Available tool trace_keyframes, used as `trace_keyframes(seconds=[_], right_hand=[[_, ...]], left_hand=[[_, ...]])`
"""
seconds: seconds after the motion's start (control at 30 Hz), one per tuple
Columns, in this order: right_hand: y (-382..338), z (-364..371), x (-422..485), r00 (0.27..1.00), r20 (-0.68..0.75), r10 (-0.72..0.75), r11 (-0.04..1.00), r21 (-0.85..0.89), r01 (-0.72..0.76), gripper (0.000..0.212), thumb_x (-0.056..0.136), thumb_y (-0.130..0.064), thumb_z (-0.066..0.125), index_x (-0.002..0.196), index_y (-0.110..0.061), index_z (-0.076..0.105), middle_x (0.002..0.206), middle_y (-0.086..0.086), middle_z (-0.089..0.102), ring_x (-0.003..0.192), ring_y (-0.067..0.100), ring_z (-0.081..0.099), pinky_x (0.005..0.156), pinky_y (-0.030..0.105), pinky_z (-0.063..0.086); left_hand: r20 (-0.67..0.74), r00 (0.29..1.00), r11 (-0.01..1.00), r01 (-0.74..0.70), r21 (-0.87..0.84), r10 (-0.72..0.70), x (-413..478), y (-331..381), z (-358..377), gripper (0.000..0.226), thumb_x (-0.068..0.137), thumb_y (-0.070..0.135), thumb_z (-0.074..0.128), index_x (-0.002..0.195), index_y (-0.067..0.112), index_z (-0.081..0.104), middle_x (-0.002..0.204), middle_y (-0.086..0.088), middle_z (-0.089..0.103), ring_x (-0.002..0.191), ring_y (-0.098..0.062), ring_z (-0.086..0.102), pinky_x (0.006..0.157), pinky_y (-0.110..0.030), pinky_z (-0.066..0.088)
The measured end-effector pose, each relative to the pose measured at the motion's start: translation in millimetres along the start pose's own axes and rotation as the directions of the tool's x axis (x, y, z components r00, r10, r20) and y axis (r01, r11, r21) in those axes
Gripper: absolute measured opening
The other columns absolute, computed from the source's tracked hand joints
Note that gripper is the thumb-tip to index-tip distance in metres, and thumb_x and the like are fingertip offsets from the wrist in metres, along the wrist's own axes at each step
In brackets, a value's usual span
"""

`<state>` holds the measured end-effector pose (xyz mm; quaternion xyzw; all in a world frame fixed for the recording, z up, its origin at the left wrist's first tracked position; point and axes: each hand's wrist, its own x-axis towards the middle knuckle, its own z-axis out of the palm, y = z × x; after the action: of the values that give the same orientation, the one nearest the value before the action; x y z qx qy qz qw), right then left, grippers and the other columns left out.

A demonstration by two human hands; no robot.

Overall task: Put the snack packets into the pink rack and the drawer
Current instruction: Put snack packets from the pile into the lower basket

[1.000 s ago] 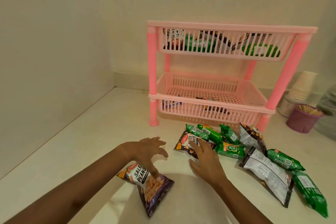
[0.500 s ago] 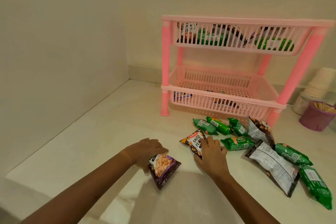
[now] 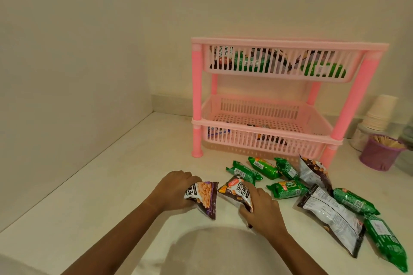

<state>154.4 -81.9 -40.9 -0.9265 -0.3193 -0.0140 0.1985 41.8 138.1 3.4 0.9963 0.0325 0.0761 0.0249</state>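
Observation:
My left hand (image 3: 173,190) grips a salted peanut packet (image 3: 204,197) with a purple edge, lifted a little off the counter. My right hand (image 3: 261,207) is closed on a second salted peanut packet (image 3: 237,192) just to its right. The two-tier pink rack (image 3: 288,41) stands behind them against the wall. Its top basket holds several packets, and the lower basket (image 3: 266,121) holds a few. Several green packets (image 3: 263,164) and dark peanut packets (image 3: 330,214) lie loose on the counter to the right of my hands. No drawer is in view.
The white counter (image 3: 100,185) meets a wall on the left and one behind the rack. A purple cup of wooden sticks (image 3: 380,154) and a stack of paper cups (image 3: 380,114) stand at the right edge beside the rack.
My left hand has closed on its peanut packet and lifted it toward the other one. My right hand has curled around the second packet. The view has shifted left.

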Motion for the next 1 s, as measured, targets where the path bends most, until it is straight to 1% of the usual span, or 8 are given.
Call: trace_keyframes(seconds=[0.13, 0.3, 0.4, 0.5, 0.6, 0.73, 0.83, 1.0], right_hand=[[-5.9, -17.8, 7.3, 0.991, -0.136, -0.013, 0.983, 0.182, 0.038, 0.058, 0.083, -0.027, 0.059, 0.136, -0.027, 0.036, 0.123, 0.002, 0.060, 0.109, 0.021, 0.056, 0.088, 0.036, 0.049], [-8.8, -47.1, 29.2, 0.956, -0.292, 0.005, 0.969, 0.237, 0.068, 0.053, 0.083, -0.022, 0.062, 0.133, -0.020, 0.042, 0.116, 0.006, 0.062, 0.104, 0.024, 0.058, 0.078, 0.035, 0.049], [-4.5, -67.7, 43.3, 0.940, -0.337, 0.045, 0.962, 0.267, 0.050, 0.055, 0.082, -0.020, 0.064, 0.133, -0.021, 0.042, 0.122, 0.005, 0.061, 0.109, 0.025, 0.057, 0.086, 0.034, 0.046], [3.4, -88.9, 57.8, 0.925, -0.372, 0.078, 0.959, 0.283, 0.033, 0.056, 0.082, -0.021, 0.063, 0.133, -0.021, 0.041, 0.121, 0.005, 0.063, 0.107, 0.025, 0.060, 0.093, 0.042, 0.048], [13.8, -106.9, 73.2, 0.898, -0.428, 0.105, 0.958, 0.286, 0.024, 0.055, 0.082, -0.021, 0.064, 0.132, -0.022, 0.040, 0.119, 0.006, 0.063, 0.101, 0.024, 0.061, 0.079, 0.034, 0.050], [27.7, -124.1, 94.2, 0.878, -0.466, 0.112, 0.953, 0.301, 0.038, 0.053, 0.081, -0.022, 0.063, 0.129, -0.022, 0.042, 0.114, 0.006, 0.065, 0.095, 0.023, 0.062, 0.078, 0.043, 0.055], [37.9, -127.6, 111.0, 0.879, -0.463, 0.116, 0.954, 0.297, 0.030, 0.052, 0.081, -0.020, 0.063, 0.129, -0.020, 0.043, 0.113, 0.007, 0.065, 0.096, 0.024, 0.062, 0.078, 0.043, 0.055], [50.0, -126.5, 137.5, 0.883, -0.457, 0.106, 0.955, 0.294, 0.037, 0.052, 0.077, -0.017, 0.066, 0.125, -0.021, 0.048, 0.107, 0.006, 0.068, 0.085, 0.021, 0.062, 0.069, 0.031, 0.050]], left_hand=[[-0.181, 0.983, 0.998, 0.011, -0.054, -0.021, 18.4, -4.2, -3.9, 0.053, 0.078, 0.042, 0.062, 0.127, 0.024, 0.050, 0.109, -0.003, 0.062, 0.100, -0.022, 0.056, 0.084, -0.029, 0.037], [-0.354, 0.932, 0.986, 0.023, -0.165, -0.081, 56.9, -1.7, -22.5, 0.056, 0.072, 0.032, 0.072, 0.123, 0.015, 0.056, 0.100, -0.012, 0.065, 0.093, -0.033, 0.059, 0.078, -0.035, 0.041], [-0.434, 0.893, 0.970, 0.009, -0.244, -0.118, 85.3, 5.7, -34.6, 0.054, 0.071, 0.028, 0.073, 0.120, 0.013, 0.058, 0.101, -0.013, 0.067, 0.092, -0.033, 0.060, 0.077, -0.036, 0.043], [-0.494, 0.862, 0.964, -0.021, -0.266, -0.117, 116.9, 15.2, -45.6, 0.050, 0.072, 0.026, 0.073, 0.117, 0.011, 0.058, 0.100, -0.015, 0.067, 0.091, -0.033, 0.060, 0.074, -0.035, 0.042], [-0.511, 0.856, 0.981, -0.024, -0.194, -0.080, 152.6, 21.1, -53.5, 0.052, 0.075, 0.029, 0.070, 0.121, 0.010, 0.055, 0.103, -0.016, 0.064, 0.094, -0.034, 0.057, 0.079, -0.037, 0.039], [-0.502, 0.859, 0.988, 0.025, -0.150, -0.098, 201.0, 21.7, -59.4, 0.056, 0.079, 0.031, 0.065, 0.128, 0.010, 0.048, 0.112, -0.016, 0.060, 0.101, -0.034, 0.053, 0.085, -0.038, 0.038], [-0.429, 0.892, 0.989, 0.098, -0.114, -0.138, 236.3, 16.9, -57.1, 0.056, 0.083, 0.034, 0.061, 0.131, 0.012, 0.044, 0.118, -0.014, 0.057, 0.105, -0.033, 0.050, 0.087, -0.036, 0.037], [-0.314, 0.927, 0.979, 0.193, -0.066, -0.204, 286.6, 4.6, -45.8, 0.055, 0.085, 0.038, 0.059, 0.130, 0.012, 0.041, 0.122, -0.013, 0.055, 0.112, -0.032, 0.049, 0.093, -0.038, 0.040]])
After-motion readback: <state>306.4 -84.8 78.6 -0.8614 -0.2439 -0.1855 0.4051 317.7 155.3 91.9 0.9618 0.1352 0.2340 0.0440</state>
